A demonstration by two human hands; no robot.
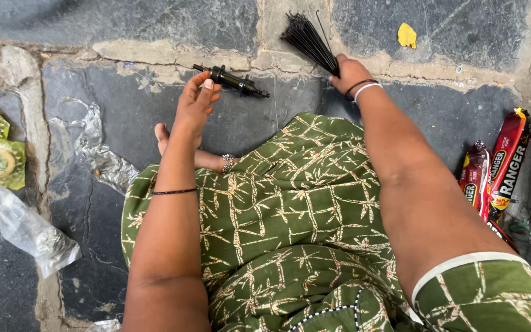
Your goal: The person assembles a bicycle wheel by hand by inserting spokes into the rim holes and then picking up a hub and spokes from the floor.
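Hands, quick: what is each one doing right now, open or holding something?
Left hand: open, fingers spread, reaching at the black wheel hub on the stone floor, not gripping it.
Right hand: closed around a bundle of black spokes.

Green garment (290, 209) printed with cream bamboo-like lines, short sleeve edged white; thin black band on left wrist, black and white bangles on right wrist, beaded silver anklet (227, 163).

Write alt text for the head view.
Seated on a stone floor, a person grips a bundle of black spokes in the right hand; the open left hand reaches toward a black hub.
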